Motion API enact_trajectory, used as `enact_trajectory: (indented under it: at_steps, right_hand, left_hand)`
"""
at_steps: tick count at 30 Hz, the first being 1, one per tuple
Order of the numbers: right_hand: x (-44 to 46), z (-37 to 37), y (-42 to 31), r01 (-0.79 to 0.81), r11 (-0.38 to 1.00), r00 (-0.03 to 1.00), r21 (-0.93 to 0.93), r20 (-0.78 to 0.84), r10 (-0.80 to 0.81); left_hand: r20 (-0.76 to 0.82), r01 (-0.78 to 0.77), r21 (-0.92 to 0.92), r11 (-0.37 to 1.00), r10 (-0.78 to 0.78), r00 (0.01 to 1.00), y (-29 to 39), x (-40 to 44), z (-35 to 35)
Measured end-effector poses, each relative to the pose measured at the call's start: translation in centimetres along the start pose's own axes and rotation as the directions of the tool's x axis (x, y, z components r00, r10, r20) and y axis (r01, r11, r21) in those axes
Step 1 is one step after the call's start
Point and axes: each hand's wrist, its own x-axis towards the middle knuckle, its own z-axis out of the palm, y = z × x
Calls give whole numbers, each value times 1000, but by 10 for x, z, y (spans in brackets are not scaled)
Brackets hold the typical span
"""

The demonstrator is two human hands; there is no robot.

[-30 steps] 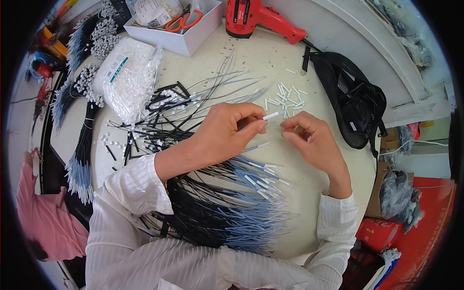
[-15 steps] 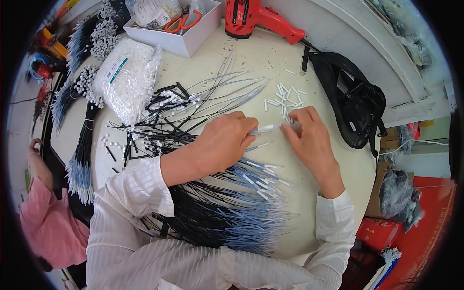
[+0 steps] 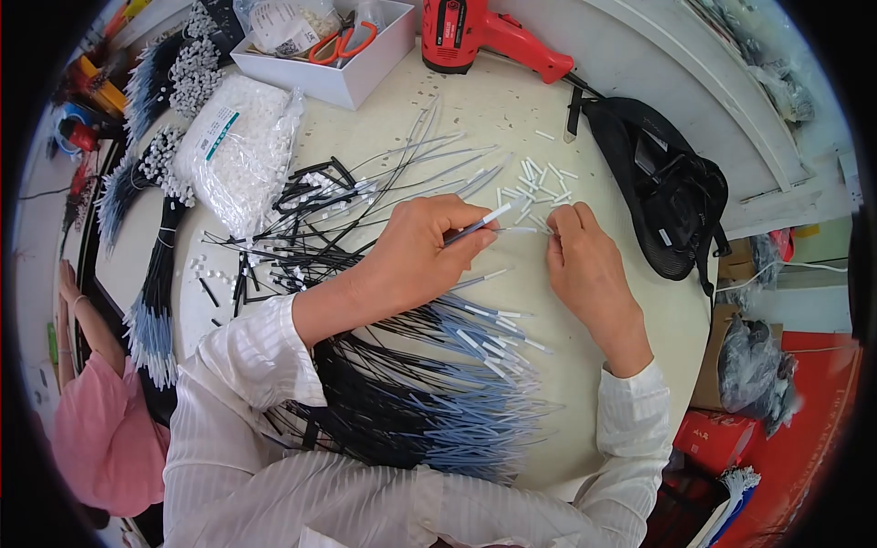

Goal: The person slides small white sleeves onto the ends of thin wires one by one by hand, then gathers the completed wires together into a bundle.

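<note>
My left hand (image 3: pixel 411 248) pinches a thin blue-grey wire (image 3: pixel 468 230) between thumb and fingers. A short white sleeve (image 3: pixel 496 215) sits at that wire's end, pointing up and right. Another pale wire end pokes out just below the thumb. My right hand (image 3: pixel 592 269) is apart from the left, its fingertips pressed together at the lower edge of a scatter of short white tubes (image 3: pixel 537 183). Whatever those fingertips hold is too small to make out. Under my left forearm spreads a large bundle of black wires (image 3: pixel 384 393) with blue-grey ends, some carrying white sleeves (image 3: pixel 498 347).
A bag of white connectors (image 3: pixel 239 155), loose black tubes and a white box (image 3: pixel 365 68) with orange-handled scissors (image 3: pixel 343 46) occupy the left and back. A red heat gun (image 3: pixel 493 36) and black pouch (image 3: pixel 658 187) lie behind. Another person in pink (image 3: pixel 110 429) sits at left.
My left hand has turned, tilting the sleeved wire end upward. My right hand has closed its fingertips beside the white tubes. The other person's arm at left has shifted.
</note>
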Motion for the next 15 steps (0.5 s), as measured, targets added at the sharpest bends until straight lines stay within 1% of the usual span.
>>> enact_trajectory:
  at_steps: [3, 6, 9, 12, 15]
  right_hand:
    - [0, -3, -2, 39, 999, 999, 11, 19, -39]
    - [1, 0, -3, 56, 998, 998, -33, 6, -56]
    - [0, 1, 0, 50, 999, 999, 1, 4, -50]
    - [0, -2, 0, 109, 979, 994, 172, -49, -102]
    - [5, -10, -5, 50, 908, 999, 415, -6, -53]
  left_hand:
    - [3, 9, 13, 1000, -9, 1000, 0, 0, 0]
    - [23, 37, 18, 999, -37, 999, -2, 1, 0]
    - [48, 90, -28, 996, -89, 995, -1, 1, -1]
    - [60, 138, -89, 986, -133, 989, -1, 3, -2]
    - [67, 167, -155, 974, -158, 985, 0, 2, -1]
